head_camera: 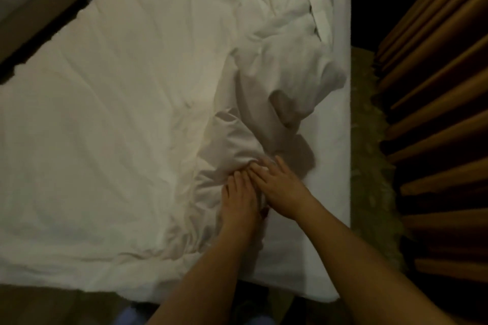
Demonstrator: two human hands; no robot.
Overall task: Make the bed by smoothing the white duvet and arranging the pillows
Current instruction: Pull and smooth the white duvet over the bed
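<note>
Both hands, left hand [239, 202] and right hand [281, 187], press flat and open on a rumpled fold of the white duvet [105, 113], fingertips partly buried as I see it, bare sheet [335, 166] running to the bed's right edge beside brown curtains [435, 113].

White duvet [105, 103] flat across the bed, bunched and rumpled along right edge

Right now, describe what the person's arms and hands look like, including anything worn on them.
Both forearms are bare, with no sleeves in view. The left hand and right hand wear no gloves, and no watch or rings show. The dim, blurred picture hides finer detail.
</note>
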